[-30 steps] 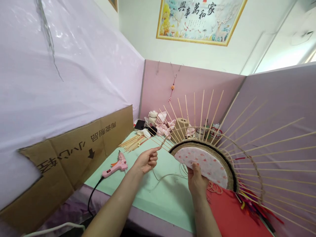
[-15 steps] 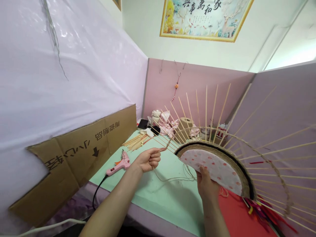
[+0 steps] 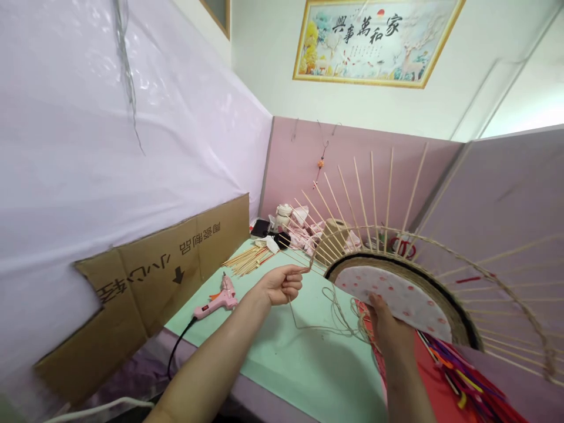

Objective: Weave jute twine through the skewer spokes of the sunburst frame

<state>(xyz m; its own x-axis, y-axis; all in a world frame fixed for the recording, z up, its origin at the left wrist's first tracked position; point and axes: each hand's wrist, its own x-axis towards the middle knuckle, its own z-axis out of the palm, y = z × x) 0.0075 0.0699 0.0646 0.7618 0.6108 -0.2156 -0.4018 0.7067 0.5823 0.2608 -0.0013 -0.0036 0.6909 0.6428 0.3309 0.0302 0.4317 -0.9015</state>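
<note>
- I see the left hand (image 3: pixel 284 285) curled closed, pinching twine (image 3: pixel 312 259).
- I see the right hand (image 3: pixel 392 326) clasping the stick frame (image 3: pixel 399 289), right, above the surface (image 3: pixel 308 379).
- Glue gun (image 3: pixel 222 301) lies left.

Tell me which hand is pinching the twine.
The left hand: it pinches the twine, whereas the right hand grasps the red-spotted white panel by its lower edge.

White glare at upper right, soft shadows across the green tabletop (image 3: pixel 308 358)
</note>
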